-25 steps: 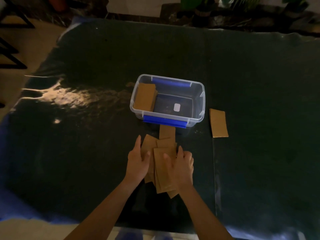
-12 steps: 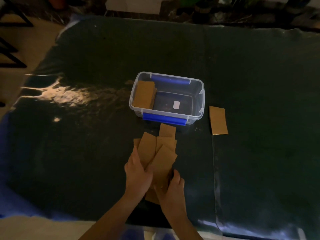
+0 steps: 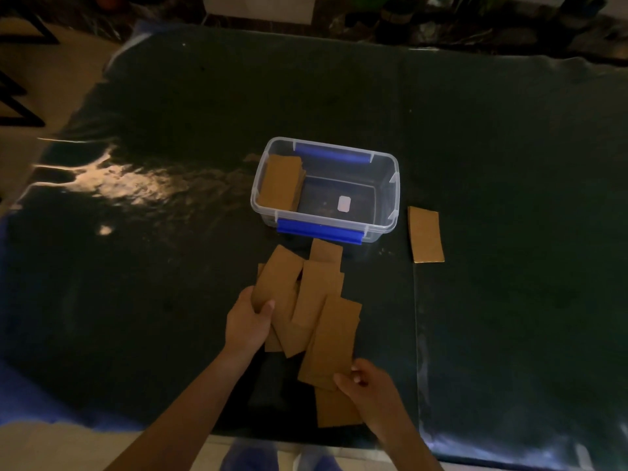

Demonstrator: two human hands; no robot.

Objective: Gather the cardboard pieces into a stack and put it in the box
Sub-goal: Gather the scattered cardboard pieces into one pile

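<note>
A: How far along?
B: One brown cardboard stack [image 3: 281,183] sits in the clear plastic box with blue latches [image 3: 390,195]; the loose fanned brown cardboard pieces [image 3: 317,300] lie on the dark bench [image 3: 170,283].
A: Hands?
B: Left hand [image 3: 249,322] and right hand [image 3: 368,385] fingers pinch pieces; one lone brown cardboard strip [image 3: 424,234] waits beside the box.

Both bare forearms reach forward: the left hand [image 3: 249,322] curls its fingers [image 3: 263,309] closed in a grip, the right hand [image 3: 368,385] pinches at its fingertips [image 3: 350,373].

Matt brown cardboard pieces [image 3: 316,300]; clear glossy plastic box [image 3: 387,185] (blue plastic clips [image 3: 318,231]); dark, shiny, wrinkled sheet [image 3: 170,185] over table.
</note>
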